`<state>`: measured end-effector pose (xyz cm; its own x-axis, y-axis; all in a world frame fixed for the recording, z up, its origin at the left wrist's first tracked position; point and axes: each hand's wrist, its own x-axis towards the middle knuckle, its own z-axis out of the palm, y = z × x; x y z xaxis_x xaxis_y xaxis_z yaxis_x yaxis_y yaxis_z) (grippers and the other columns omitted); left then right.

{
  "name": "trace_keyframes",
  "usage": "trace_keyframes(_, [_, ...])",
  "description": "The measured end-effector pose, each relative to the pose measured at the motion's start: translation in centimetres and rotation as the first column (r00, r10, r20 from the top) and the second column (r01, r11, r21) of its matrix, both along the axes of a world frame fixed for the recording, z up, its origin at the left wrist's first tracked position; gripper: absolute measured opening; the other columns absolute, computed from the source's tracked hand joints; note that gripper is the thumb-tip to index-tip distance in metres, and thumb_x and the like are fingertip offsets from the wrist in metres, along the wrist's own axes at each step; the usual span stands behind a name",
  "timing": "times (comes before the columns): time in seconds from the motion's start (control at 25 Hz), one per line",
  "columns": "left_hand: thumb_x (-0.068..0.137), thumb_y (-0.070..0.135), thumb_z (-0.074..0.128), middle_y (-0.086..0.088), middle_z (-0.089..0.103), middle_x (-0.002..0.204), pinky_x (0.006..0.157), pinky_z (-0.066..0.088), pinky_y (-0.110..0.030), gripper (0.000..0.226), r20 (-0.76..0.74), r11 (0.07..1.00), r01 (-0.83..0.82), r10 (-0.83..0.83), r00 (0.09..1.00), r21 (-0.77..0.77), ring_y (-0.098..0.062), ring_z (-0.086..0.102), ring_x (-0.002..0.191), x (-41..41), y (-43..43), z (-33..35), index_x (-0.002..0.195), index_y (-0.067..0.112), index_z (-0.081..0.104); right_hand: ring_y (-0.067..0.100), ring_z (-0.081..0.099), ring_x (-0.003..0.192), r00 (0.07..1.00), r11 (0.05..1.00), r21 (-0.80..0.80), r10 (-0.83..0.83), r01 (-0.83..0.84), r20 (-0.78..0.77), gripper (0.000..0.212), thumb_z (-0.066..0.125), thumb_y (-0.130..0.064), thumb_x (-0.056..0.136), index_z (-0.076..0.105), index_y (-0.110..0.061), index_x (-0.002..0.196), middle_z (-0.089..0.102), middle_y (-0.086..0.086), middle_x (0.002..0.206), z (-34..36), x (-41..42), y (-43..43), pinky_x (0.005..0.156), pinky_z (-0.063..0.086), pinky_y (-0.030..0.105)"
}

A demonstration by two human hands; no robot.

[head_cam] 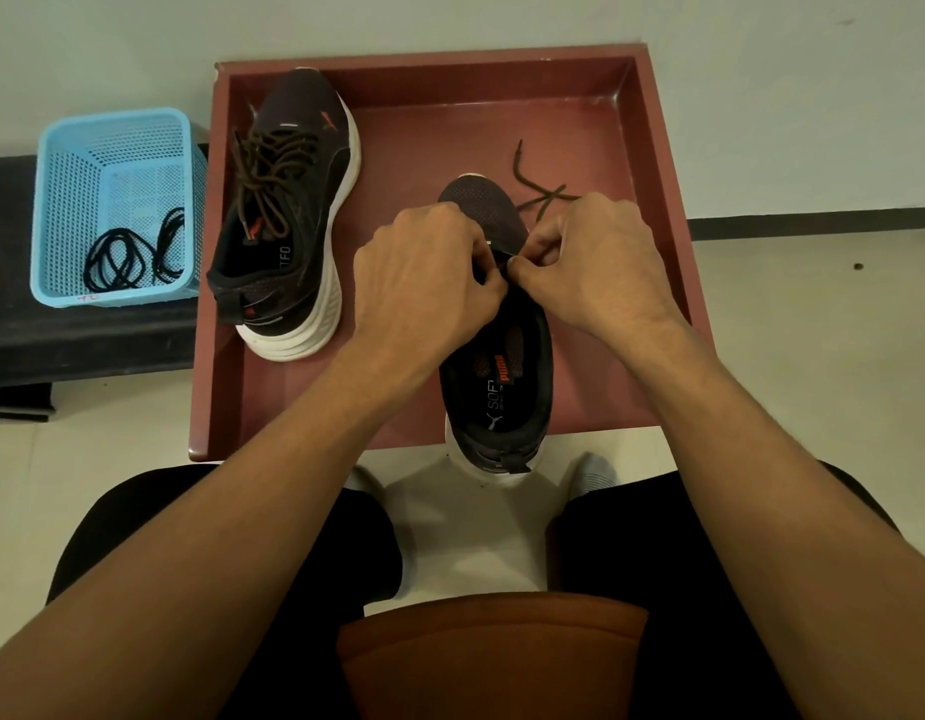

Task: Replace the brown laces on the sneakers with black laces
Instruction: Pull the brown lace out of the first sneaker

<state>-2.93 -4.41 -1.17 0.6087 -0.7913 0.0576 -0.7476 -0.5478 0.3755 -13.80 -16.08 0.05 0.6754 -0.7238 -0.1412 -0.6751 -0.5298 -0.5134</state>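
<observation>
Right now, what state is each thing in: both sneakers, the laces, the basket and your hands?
Far sneaker: tilted on its side in the tray, brown laces still threaded.
Near sneaker: upright, heel over the tray's edge.
Brown lace: ends crossed on the tray past the near toe.
Basket: upright beside the tray.
Black laces: coiled in the basket.
Left hand: grips the near sneaker.
Right hand: pinches the brown lace at the eyelets.
</observation>
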Motion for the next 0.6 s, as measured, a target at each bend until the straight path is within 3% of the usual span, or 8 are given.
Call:
trace_keyframes(0.16, [0.077, 0.044, 0.076, 0.015, 0.062, 0.070, 0.061, 0.046, -0.024, 0.014, -0.173, 0.999, -0.053, 0.051, 0.984, -0.012, -0.002, 0.059, 0.064, 2.7, 2.1, 2.7, 0.072, 0.032, 0.070, 0.009, 0.070, 0.075, 0.999, 0.999, -0.003, -0.049, 0.049, 0.013, 0.009, 0.081, -0.033, 0.087, 0.079, -0.027, 0.081, 0.066, -0.017, 0.074, 0.0, -0.3, -1.0, 0.077, 0.064, 0.034])
trace_keyframes(0.28, [0.072, 0.045, 0.069, 0.011, 0.060, 0.062, 0.061, 0.044, -0.025, 0.017, -0.200, 0.983, -0.161, 0.142, 0.969, -0.084, -0.001, 0.055, 0.057, 5.8, 4.1, 3.4, 0.072, 0.028, 0.068, 0.008, 0.069, 0.074, 0.998, 0.998, -0.007, -0.067, 0.068, 0.010, 0.008, 0.081, -0.033, 0.087, 0.079, -0.027, 0.082, 0.065, -0.017, 0.072, -0.1, -0.4, -1.3, 0.076, 0.062, 0.031])
trace_keyframes(0.44, [0.077, 0.049, 0.065, 0.010, 0.062, 0.090, 0.078, 0.056, -0.040, 0.021, -0.146, 0.999, -0.044, 0.039, 0.988, -0.030, -0.012, 0.061, 0.079, 4.2, 3.5, 2.0, 0.086, 0.031, 0.069, 0.009, 0.070, 0.074, 0.998, 0.998, -0.011, -0.061, 0.061, 0.009, 0.008, 0.081, -0.033, 0.085, 0.079, -0.026, 0.083, 0.066, -0.016, 0.072, -0.1, -0.2, -1.1, 0.076, 0.063, 0.032])
trace_keyframes(0.6, [0.089, 0.052, 0.068, 0.012, 0.058, 0.105, 0.077, 0.050, -0.033, 0.031, -0.112, 0.995, 0.033, -0.044, 0.993, -0.094, -0.007, 0.054, 0.088, 2.7, 1.5, 1.0, 0.114, 0.035, 0.072, 0.011, 0.071, 0.073, 0.999, 0.999, -0.003, -0.043, 0.043, 0.005, 0.008, 0.081, -0.035, 0.085, 0.079, -0.027, 0.081, 0.069, -0.013, 0.073, 0.0, -0.2, -0.7, 0.075, 0.064, 0.035])
